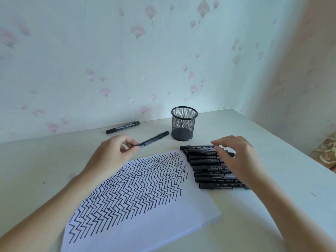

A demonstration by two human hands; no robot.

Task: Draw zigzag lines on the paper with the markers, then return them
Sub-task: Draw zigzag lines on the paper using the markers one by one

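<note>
Left hand [111, 153]: grip pinches one black marker [154, 138] at its near end, thumb and forefinger closed on the barrel. The marker runs up and to the right from the grip, capped end aimed toward the mesh pen cup [184, 123], not touching it. Motion blur along the barrel.

Spare marker [122, 127] lies flat on the worktop [36, 160] beyond the left grip, near the wall, apart from hand and cup.

Paper [163, 220] lies below and between the two grips, set at a slant. Its upper part is covered in black zigzag lines [136, 184]; the lower right part is bare. The left wrist overlaps its upper left edge.

Pen cup stands upright beyond both grips, nearer the right one. No marker shows above its rim.

Right hand [236, 157]: grip spread, fingers loosely bent, fingertips resting on top of the row of markers [209, 168]. The row lies side by side just right of the paper's edge, under and left of this grip; hand covers the right ends. Whether any finger hooks a marker, cannot tell.
</note>
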